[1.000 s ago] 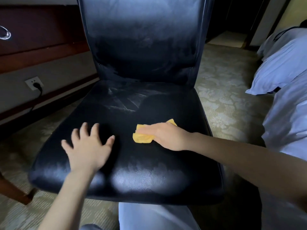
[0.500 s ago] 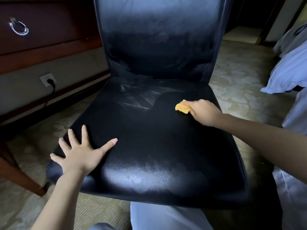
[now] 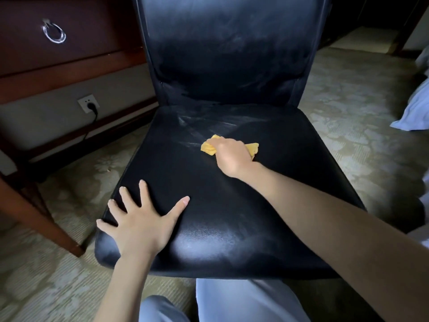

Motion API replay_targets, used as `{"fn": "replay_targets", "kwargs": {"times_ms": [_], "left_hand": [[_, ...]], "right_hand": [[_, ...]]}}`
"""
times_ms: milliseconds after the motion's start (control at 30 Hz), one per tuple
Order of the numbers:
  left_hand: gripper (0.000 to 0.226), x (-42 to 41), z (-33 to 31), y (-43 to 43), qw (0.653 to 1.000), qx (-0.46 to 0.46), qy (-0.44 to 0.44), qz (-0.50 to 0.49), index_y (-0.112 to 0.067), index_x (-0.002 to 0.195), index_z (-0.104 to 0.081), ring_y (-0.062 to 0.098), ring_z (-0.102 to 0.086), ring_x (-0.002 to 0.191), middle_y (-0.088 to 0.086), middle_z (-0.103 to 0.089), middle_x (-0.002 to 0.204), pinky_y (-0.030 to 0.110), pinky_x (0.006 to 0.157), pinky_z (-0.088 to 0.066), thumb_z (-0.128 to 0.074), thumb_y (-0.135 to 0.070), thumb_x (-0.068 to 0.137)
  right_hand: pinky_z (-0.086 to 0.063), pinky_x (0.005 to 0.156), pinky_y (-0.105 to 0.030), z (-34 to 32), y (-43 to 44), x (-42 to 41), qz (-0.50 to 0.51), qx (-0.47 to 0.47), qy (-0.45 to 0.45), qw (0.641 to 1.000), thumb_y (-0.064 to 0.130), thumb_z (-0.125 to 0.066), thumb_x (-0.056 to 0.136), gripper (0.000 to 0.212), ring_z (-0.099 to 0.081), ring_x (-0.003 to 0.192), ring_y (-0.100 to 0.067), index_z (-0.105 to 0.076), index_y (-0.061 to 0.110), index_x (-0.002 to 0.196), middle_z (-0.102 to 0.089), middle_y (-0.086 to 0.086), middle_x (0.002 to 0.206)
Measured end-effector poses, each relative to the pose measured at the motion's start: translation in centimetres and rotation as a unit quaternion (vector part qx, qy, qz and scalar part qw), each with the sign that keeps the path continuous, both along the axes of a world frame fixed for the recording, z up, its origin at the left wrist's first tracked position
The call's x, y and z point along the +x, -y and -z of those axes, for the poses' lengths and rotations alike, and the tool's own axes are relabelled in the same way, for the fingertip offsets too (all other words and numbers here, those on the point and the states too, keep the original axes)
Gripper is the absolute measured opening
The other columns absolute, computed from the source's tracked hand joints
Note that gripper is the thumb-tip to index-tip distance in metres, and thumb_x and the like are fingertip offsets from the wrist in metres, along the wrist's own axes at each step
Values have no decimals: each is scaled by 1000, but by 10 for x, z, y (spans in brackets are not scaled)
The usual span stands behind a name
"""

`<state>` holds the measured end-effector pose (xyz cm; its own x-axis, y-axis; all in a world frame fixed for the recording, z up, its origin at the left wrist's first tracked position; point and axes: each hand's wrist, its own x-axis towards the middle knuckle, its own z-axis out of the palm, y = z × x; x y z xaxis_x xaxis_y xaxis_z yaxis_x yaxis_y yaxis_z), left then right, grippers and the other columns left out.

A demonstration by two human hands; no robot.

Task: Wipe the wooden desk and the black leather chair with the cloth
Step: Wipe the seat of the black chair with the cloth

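The black leather chair (image 3: pixel 232 217) fills the middle of the view, with pale wipe streaks near the back of its seat. My right hand (image 3: pixel 229 156) grips a bunched yellow cloth (image 3: pixel 207 148) and presses it on the middle of the seat. My left hand (image 3: pixel 141 224) lies flat with fingers spread on the seat's front left corner. The wooden desk (image 3: pixel 69 66) stands at the upper left, showing a drawer with a metal ring pull (image 3: pixel 54 34).
A desk leg (image 3: pixel 39 217) slants down at the left, close to the chair's corner. A wall socket with a black plug (image 3: pixel 89 104) sits under the desk. Patterned carpet surrounds the chair. White bedding (image 3: pixel 415 108) is at the right edge. My knees are below the seat.
My right hand with the cloth swept from the seat's front middle to its right back area, then left toward the centre. My left hand stayed flat on the front left corner.
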<state>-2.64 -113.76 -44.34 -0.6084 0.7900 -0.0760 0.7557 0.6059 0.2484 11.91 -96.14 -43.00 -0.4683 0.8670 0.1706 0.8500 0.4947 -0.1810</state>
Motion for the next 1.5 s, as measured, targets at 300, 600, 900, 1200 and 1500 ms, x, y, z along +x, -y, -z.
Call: {"fn": "replay_targets", "kwargs": {"times_ms": [300,600,900,1200,1500], "left_hand": [[85,28,-14,39,997,10,-75,33,-39,146,-30,29,-30,126,3,-38,139,52,109,-20,-6,-77,74],[68,65,-16,62,980,92,-128,119,-16,110,-73,36,-56,83,14,-57,84,47,78,-38,-28,-59,83],[74,65,-14,56,958,134,-92,234,-27,128,-60,40,-46,119,14,-48,136,56,103,-33,-31,-72,77],[148,35,3,20,981,69,85,162,-23,148,22,16,30,142,-1,33,154,47,117,11,-31,-103,35],[146,50,20,20,978,109,109,144,-18,150,17,18,25,144,2,25,157,55,116,3,-41,-96,41]], "right_hand": [[-33,88,-33,5,87,43,-89,2,-51,995,1,-42,86,56,-50,119,-20,-46,28,135,-54,6,131],[-38,107,-37,24,132,147,40,54,-179,982,-14,-53,79,58,-49,126,-17,-58,15,129,-56,0,133],[-39,95,-31,29,8,241,200,61,-171,963,-8,-45,87,47,-56,111,-36,-58,11,128,-63,-17,121],[-39,96,-35,33,-52,239,347,9,-243,906,3,-38,92,47,-50,116,-35,-53,22,133,-56,-15,127],[-32,105,-28,40,66,221,91,32,-201,975,-14,-45,85,61,-48,121,-29,-46,17,138,-53,-3,135]]}}
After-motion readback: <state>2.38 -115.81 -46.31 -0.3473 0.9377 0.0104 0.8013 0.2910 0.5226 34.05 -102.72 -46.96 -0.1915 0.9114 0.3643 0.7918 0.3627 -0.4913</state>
